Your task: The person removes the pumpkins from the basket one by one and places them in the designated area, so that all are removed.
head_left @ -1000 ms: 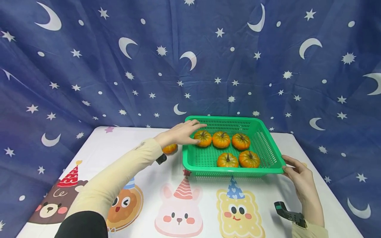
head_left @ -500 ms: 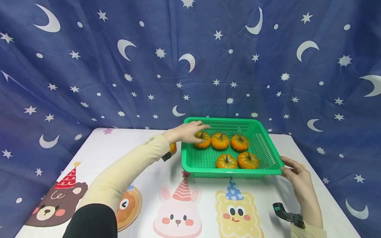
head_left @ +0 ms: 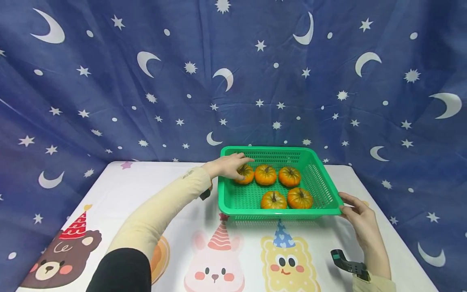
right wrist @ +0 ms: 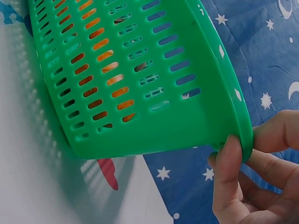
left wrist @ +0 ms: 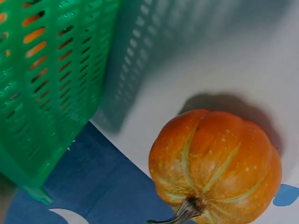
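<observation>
A green plastic basket (head_left: 277,212) stands at the back of the table with several small orange pumpkins (head_left: 300,198) in it. Reaching over the basket's left rim, my left hand (head_left: 227,165) grips the leftmost pumpkin (head_left: 245,173), fingers on its far side and thumb on its near side. The palm covers part of that pumpkin. My right hand (head_left: 361,219) pinches the rim at the front right corner between thumb and fingers; the right wrist view shows this grip on the basket wall (right wrist: 187,121). Another pumpkin (left wrist: 217,163) lies on the table just left of the basket.
The white tablecloth (head_left: 164,227) carries printed cartoon animals and party hats. Behind the table hangs a dark blue curtain (head_left: 175,101) with moons and stars, close to the basket's back rim. A black wrist camera (head_left: 348,263) sits on my right wrist.
My left hand has moved a little right and over the leftmost pumpkin, its sleeve now hiding most of the pumpkin outside. The right hand keeps its hold. The whole view has shifted slightly.
</observation>
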A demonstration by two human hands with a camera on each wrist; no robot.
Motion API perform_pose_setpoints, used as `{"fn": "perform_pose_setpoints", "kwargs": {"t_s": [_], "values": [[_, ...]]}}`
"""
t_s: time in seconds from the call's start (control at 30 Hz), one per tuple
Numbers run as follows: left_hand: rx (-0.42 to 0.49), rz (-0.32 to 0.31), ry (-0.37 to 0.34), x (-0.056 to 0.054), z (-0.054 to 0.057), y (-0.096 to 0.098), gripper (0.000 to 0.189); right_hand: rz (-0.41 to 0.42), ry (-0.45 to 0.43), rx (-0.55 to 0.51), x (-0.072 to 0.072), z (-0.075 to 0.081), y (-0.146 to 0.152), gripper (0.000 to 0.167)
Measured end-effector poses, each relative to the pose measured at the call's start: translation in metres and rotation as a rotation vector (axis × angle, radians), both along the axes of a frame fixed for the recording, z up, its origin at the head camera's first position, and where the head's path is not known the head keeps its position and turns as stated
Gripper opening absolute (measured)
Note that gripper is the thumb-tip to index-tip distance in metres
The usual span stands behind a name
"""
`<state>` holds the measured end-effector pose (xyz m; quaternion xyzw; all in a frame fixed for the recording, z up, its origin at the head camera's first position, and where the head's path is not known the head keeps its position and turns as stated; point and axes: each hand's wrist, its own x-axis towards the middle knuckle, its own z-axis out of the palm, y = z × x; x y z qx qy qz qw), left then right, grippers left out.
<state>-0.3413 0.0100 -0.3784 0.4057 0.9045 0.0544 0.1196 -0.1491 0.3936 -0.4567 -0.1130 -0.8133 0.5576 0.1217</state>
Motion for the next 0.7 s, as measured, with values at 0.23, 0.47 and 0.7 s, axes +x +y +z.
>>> {"fn": "perform_pose_setpoints", "kwargs": {"t_s": [0.23, 0.47, 0.7], "values": [[-0.034, 0.001, 0.055, -0.007, -0.009, 0.0, 0.074, -0.032, -0.001, -0.007, -0.003, -0.01, 0.005, 0.047], [-0.071, 0.02, 0.071, -0.012, -0.016, 0.005, 0.079, -0.025, 0.009, -0.017, -0.006, -0.018, 0.012, 0.047], [-0.115, 0.043, 0.092, -0.016, -0.02, 0.009, 0.082, -0.007, -0.013, 0.005, 0.004, 0.007, -0.006, 0.048]]}}
